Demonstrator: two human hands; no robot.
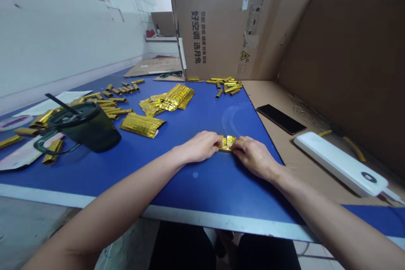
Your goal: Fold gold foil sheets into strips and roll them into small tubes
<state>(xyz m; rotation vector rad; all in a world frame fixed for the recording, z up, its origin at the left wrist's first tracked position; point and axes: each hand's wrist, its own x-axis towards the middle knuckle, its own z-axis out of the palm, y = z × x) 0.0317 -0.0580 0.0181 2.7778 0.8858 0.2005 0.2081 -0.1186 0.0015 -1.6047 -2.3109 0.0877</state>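
Observation:
A small gold foil piece (227, 142) lies low over the blue table (190, 185), held between both hands. The fingers of my left hand (204, 145) pinch its left end. On its right end, the fingers of my right hand (253, 154) are closed. Part of the foil is hidden under the fingertips. Left of my left hand lies a flat gold packet (142, 125), and behind that is a loose pile of flat gold foil pieces (177, 97).
A dark green lidded cup (91, 128) stands at the left among several folded gold strips (117, 111). More gold strips (232, 85) lie before a large cardboard box (228, 21). At the right are a black phone (281, 119) and a white power bank (338, 162).

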